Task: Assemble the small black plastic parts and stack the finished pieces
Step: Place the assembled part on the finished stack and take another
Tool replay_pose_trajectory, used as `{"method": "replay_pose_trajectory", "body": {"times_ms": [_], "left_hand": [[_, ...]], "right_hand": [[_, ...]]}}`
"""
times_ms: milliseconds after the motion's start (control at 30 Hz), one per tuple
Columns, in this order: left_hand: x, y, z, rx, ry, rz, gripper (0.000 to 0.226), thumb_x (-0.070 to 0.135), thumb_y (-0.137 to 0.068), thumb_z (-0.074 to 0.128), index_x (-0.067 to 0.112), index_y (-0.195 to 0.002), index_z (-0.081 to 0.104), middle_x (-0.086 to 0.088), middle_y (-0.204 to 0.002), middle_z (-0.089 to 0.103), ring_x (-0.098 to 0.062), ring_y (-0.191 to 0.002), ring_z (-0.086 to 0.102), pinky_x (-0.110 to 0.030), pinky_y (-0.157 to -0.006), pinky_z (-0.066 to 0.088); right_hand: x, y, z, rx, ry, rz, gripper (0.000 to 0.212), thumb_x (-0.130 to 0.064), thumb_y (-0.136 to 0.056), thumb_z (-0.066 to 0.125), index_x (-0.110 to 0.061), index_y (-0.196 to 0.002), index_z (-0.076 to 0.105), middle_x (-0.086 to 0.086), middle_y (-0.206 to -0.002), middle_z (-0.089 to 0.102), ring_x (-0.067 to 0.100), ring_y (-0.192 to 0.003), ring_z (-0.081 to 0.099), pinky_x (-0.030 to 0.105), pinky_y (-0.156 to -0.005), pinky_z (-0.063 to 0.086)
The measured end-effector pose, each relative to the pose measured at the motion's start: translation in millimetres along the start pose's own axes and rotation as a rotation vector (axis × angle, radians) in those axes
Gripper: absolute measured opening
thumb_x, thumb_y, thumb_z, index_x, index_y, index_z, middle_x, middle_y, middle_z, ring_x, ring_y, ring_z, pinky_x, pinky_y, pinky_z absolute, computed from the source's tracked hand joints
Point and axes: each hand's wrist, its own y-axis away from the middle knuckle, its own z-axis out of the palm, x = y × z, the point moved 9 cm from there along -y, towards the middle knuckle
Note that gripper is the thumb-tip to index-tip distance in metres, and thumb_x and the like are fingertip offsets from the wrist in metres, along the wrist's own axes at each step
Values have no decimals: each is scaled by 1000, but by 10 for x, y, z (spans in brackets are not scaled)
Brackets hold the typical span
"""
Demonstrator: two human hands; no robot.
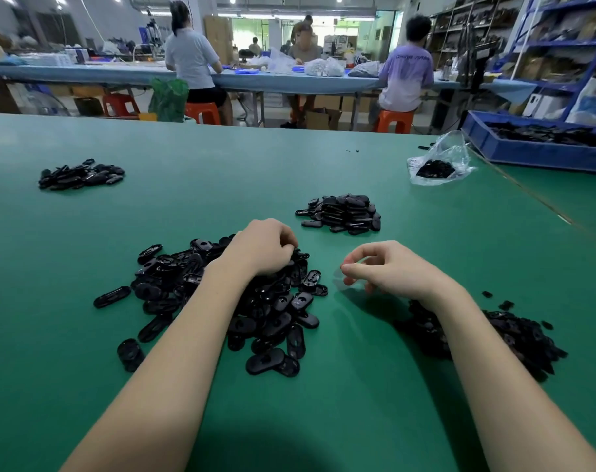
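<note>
A big heap of loose black oval plastic parts [221, 301] lies on the green table in front of me. My left hand [262, 247] rests on the heap's far side, fingers curled into the parts; whether it holds one is hidden. My right hand [388, 267] hovers just above the table to the right, fingers loosely curled, nothing visible between them. Under my right forearm lies a second heap of smaller black parts [514, 335]. Beyond my hands sits a pile of black pieces [340, 214].
Another pile of black pieces [80, 175] lies far left. A clear plastic bag [439, 165] with black bits sits at the right, beside a blue bin [534, 151] of parts. Several people work at a long table [289, 81] behind.
</note>
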Motion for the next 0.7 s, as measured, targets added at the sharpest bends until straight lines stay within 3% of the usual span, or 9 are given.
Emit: {"method": "replay_pose_trajectory", "body": {"times_ms": [167,467,600,700], "left_hand": [[-10,-15,-54,65,88,17,11,26,-86,69,36,-88,69,22,-85,67,-10,-92,66,-38,-93,54],[279,61,-142,137,171,215,21,34,-84,74,36,-102,65,20,-89,65,-10,-88,67,-39,-86,55],[574,165,-126,128,226,380,26,28,-85,74,31,-109,66,15,-92,67,-5,-83,65,-26,-80,53],[794,235,-72,118,217,472,28,26,-85,75,29,-111,65,13,-95,66,-4,-86,63,-16,-76,47]], "right_hand": [[0,-10,9,-5,8,-2,10,-33,-94,69,-24,-94,72,-13,-85,79,7,-58,62,25,-66,45],[13,2,-6,-6,-21,13,11,-32,-95,69,-22,-96,73,-10,-86,79,9,-60,62,28,-76,51],[23,7,-62,60,-96,19,12,-37,-95,69,-26,-100,71,-11,-88,79,7,-57,62,22,-61,47],[25,11,-170,142,-237,10,13,-36,-95,70,-25,-102,71,-10,-89,79,6,-58,62,24,-59,44]]}}
